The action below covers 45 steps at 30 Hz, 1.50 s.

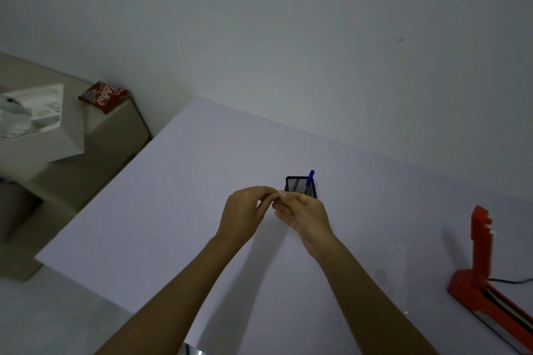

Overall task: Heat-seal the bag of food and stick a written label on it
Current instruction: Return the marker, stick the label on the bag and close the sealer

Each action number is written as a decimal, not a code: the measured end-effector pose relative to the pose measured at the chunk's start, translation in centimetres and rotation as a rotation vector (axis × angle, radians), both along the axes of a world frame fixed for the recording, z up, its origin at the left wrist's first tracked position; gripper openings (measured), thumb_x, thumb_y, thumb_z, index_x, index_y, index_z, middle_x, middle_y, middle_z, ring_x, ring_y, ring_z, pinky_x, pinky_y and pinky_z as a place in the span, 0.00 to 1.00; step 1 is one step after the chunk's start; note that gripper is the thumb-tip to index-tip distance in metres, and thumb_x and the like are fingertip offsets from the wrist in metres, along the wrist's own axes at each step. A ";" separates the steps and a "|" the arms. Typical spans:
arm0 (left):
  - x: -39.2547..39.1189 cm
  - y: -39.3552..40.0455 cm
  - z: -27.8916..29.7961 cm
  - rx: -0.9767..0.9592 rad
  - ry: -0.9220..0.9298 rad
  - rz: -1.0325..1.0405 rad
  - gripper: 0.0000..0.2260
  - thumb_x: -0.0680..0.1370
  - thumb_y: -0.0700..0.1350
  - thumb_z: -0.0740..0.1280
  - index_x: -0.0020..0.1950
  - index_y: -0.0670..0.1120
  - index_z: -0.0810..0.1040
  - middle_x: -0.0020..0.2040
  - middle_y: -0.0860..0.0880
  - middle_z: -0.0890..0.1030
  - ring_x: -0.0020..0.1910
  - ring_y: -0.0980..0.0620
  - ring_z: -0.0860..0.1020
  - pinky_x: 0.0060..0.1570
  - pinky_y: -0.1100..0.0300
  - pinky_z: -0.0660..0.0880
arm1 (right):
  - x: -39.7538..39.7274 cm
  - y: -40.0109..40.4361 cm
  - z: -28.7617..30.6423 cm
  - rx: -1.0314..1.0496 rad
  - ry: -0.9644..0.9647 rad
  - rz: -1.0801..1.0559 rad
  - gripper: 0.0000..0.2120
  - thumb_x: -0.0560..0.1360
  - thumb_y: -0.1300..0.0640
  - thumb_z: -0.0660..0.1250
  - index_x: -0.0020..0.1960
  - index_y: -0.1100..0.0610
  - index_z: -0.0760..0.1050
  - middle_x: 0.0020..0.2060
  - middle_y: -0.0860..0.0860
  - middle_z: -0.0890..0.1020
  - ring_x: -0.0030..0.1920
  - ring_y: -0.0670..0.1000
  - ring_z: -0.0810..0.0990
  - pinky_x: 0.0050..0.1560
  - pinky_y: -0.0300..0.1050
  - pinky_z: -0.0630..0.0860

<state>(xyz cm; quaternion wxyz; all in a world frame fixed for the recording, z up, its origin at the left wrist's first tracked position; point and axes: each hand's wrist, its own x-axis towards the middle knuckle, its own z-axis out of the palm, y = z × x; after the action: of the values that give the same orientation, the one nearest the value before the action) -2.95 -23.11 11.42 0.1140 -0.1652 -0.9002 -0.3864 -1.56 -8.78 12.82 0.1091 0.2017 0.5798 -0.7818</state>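
- I see both hands raised together over the middle of the white counter, fingertips meeting.
- My left hand has its fingers curled, pinching a small pale piece, likely the label, at its tip; the piece is too small to read.
- My right hand pinches the same piece from the other side, its lower fingers loosely extended.
- Just behind the hands, toward the counter's far edge, stands a black mesh pen holder with a blue pen leaning upright in it.
- At the counter's right edge sits the orange heat sealer, its arm lifted upright, a black cable trailing off to the right.
- The red food bag lies well apart from the hands, off the counter, on a beige surface to the left by the wall.
- Beside the bag on that surface sits a white box holding white packaging.
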 end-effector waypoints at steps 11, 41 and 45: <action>0.9 -0.9 -0.8 0.039 -0.119 0.098 0.08 0.78 0.49 0.66 0.50 0.49 0.84 0.43 0.54 0.85 0.41 0.58 0.82 0.43 0.67 0.77 | 0.8 -0.8 -2.1 0.082 -0.019 0.033 0.07 0.76 0.57 0.69 0.51 0.59 0.81 0.47 0.55 0.85 0.47 0.51 0.85 0.45 0.40 0.81; 2.5 1.2 -3.1 -0.162 0.231 -0.021 0.06 0.75 0.45 0.71 0.50 0.45 0.84 0.43 0.48 0.85 0.35 0.52 0.82 0.34 0.63 0.77 | 2.7 -0.8 -0.5 0.144 -0.106 -0.184 0.07 0.75 0.55 0.69 0.49 0.58 0.82 0.43 0.52 0.85 0.46 0.51 0.85 0.50 0.45 0.81; 2.8 3.2 -3.3 -0.133 0.234 -0.165 0.14 0.77 0.52 0.62 0.52 0.47 0.83 0.46 0.50 0.85 0.41 0.54 0.82 0.43 0.65 0.75 | 4.5 1.6 -0.9 0.144 -0.138 -0.256 0.04 0.76 0.58 0.68 0.47 0.57 0.82 0.42 0.53 0.85 0.44 0.51 0.85 0.48 0.43 0.81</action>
<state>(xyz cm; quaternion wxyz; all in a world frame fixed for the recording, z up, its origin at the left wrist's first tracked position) -0.11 -19.89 8.08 0.1749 -0.2895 -0.8879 -0.3119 2.95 -7.17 11.97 0.0337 0.3345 0.5949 -0.7301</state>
